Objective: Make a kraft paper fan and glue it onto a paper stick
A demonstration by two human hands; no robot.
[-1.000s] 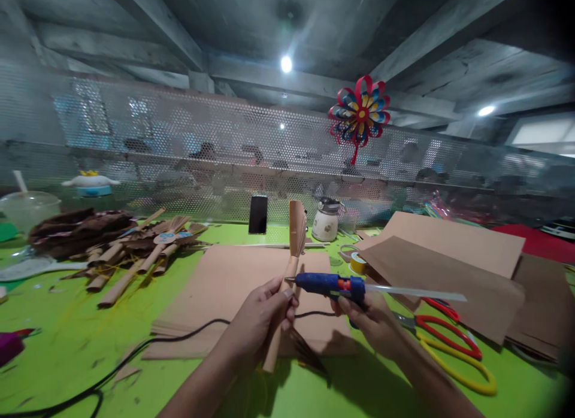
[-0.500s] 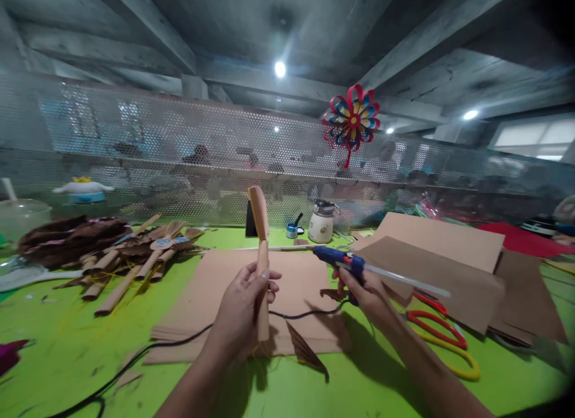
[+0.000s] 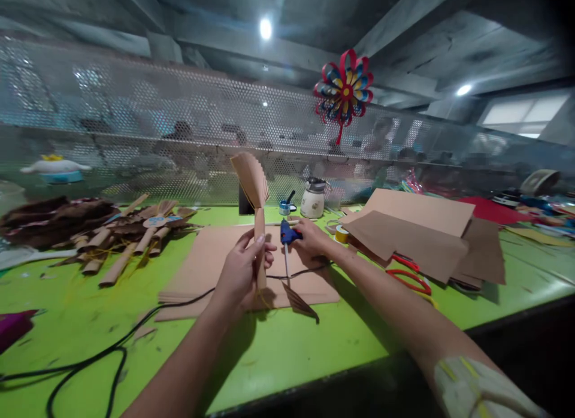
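My left hand (image 3: 240, 265) is closed round the rolled kraft-paper handle of a small pleated paper fan (image 3: 252, 179), which it holds upright with the fan part on top. My right hand (image 3: 309, 237) grips a blue hot glue gun (image 3: 287, 231) over the far part of the kraft paper stack (image 3: 209, 250). A clear glue stick (image 3: 286, 261) sticks out of the gun's rear toward me. Near the stack's front edge lies a loose pleated brown paper piece (image 3: 300, 303).
A black cord (image 3: 130, 331) crosses the green table. Several finished paper fans (image 3: 144, 235) lie at left. Brown paper sheets (image 3: 413, 241) and red-handled scissors (image 3: 408, 280) are at right. A white jar (image 3: 313, 201) stands at the back, before a perforated metal screen (image 3: 202, 130).
My right hand has carried the glue gun forward and left, turning it so its glue stick points toward me. The fan in my left hand has turned, showing its pleats more broadly.
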